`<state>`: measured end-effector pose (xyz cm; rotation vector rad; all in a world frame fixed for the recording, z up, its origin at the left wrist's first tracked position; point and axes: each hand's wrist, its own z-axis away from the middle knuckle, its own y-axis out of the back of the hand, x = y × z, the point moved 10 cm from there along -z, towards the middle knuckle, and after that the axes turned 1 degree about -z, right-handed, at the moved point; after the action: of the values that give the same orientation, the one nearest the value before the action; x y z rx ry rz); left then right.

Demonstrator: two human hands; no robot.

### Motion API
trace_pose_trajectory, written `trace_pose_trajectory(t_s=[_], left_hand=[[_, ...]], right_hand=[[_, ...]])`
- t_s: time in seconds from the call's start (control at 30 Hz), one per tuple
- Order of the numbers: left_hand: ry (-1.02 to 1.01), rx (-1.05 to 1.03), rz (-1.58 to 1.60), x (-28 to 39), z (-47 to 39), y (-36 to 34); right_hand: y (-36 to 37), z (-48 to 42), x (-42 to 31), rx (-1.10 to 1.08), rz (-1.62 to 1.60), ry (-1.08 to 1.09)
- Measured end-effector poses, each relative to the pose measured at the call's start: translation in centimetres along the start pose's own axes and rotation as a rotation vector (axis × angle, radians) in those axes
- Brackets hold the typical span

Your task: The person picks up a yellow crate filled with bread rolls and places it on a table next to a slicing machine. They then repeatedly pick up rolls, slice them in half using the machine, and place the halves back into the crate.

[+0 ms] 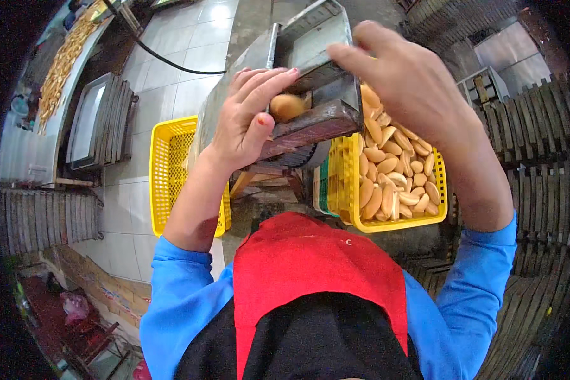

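A metal machine with an open feed chute [313, 47] stands before me. My left hand [251, 111] rests over the left side of its tray, fingers spread. Beside its thumb and fingertips lies a blurred brown bread roll [286, 107]; whether the hand touches it, I cannot tell. My right hand [384, 61], blurred, is at the chute's right wall with fingers apart, and no item shows in it. Below the right forearm, a yellow plastic crate [399, 225] holds many oval bread rolls [387, 165].
A second yellow crate [164, 175] stands on the tiled floor at left. Stacked trays [109, 123] and a table with a heap of pale brown pieces [64, 66] are further left. Tray stacks [527, 123] line the right. A black cable [171, 61] hangs at the upper left.
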<state>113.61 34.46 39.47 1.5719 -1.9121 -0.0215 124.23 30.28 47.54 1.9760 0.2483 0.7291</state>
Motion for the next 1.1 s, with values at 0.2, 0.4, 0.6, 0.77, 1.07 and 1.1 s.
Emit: trace_pose_trajectory(t_s=[0.2,0.4,0.6,0.77,1.07,1.1], left_hand=[[0.023,-0.153,-0.454,2.1,-0.7,-1.9],[-0.118,-0.276,-0.051,9.4,0.8,-9.3],[0.094,-1.233,-0.293,2.1,9.6,-35.6],[0.163,-1.557,-0.465,0.9,16.2,-42.5],[0.647,-1.084,-0.071,-1.2,11.8,-39.9],[0.660,-0.997,-0.017,-1.4,10.6,-38.8]], right_hand=[[-4.6,14.7,10.3,0.018,-0.299,-0.529],[-21.9,43.1,7.4,-1.042,-0.461,-1.376],[-27.7,43.4,-0.2,-0.600,-0.556,-1.036],[-24.3,52.1,6.8,-0.498,-0.133,-1.443],[-23.8,57.2,9.6,-0.588,-0.285,-1.439],[-23.4,56.5,9.8,-0.446,-0.334,-1.513]])
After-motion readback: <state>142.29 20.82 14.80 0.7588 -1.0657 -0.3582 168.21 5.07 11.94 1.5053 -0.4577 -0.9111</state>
